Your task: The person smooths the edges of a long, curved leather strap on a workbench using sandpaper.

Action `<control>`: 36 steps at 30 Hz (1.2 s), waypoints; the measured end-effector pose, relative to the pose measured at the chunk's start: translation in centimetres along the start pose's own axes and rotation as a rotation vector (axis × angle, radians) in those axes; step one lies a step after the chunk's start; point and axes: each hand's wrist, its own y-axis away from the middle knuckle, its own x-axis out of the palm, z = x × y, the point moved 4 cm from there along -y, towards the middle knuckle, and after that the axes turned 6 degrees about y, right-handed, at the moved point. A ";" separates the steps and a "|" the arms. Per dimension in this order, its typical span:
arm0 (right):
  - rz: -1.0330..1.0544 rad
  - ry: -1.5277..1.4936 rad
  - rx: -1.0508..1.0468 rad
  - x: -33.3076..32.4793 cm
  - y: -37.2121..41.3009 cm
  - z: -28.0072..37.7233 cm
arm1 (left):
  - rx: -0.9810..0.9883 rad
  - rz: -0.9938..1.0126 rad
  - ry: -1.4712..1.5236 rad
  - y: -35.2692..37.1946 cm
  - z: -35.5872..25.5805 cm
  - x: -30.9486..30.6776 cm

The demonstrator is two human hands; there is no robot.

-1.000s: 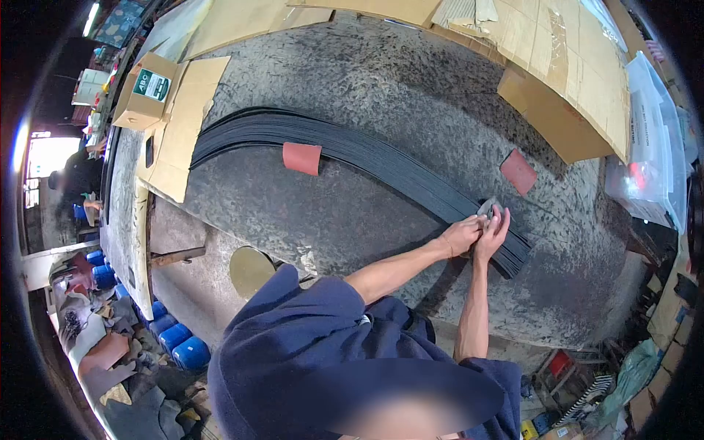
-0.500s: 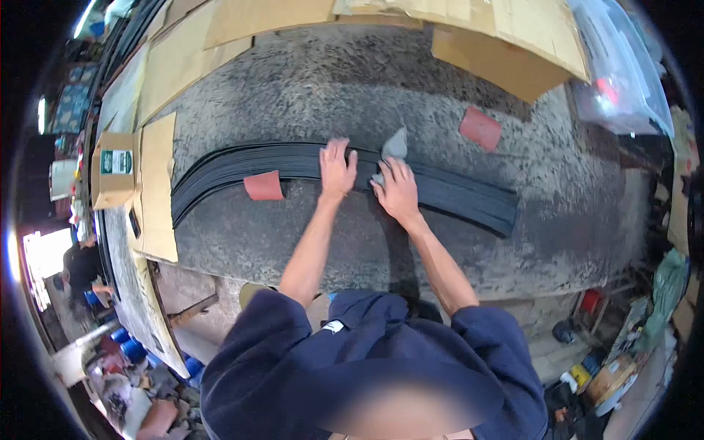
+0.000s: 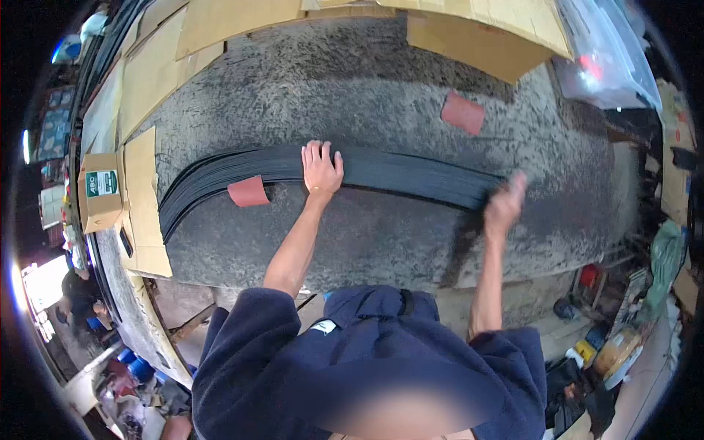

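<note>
A long curved bundle of thin black strips (image 3: 411, 170) lies across the worktable. My left hand (image 3: 321, 170) rests on the middle of it, fingers laid flat over the strips and thumb apart. At the bundle's right end is my right hand (image 3: 503, 208), smeared by motion; what its fingers hold, if anything, cannot be made out. A reddish rectangular piece (image 3: 248, 191), like sandpaper, touches the near edge of the bundle left of my left hand. Another reddish piece (image 3: 463, 113) lies on the table beyond the strips.
Cardboard sheets (image 3: 242, 22) line the worktable's (image 3: 330, 246) far and left sides. A small open carton (image 3: 100, 192) stands at the left, a clear plastic bin (image 3: 612, 62) at the far right. Another person (image 3: 81, 293) is in the left background.
My right hand has swept right along the strips to their end. The grey cloth-like piece that was under it no longer shows. My left hand stays on the bundle; the view has shifted slightly.
</note>
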 end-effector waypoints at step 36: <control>0.501 0.151 -0.590 13.7 5.8 18.8 | 0.123 0.314 -0.091 5.6 1.2 -3.4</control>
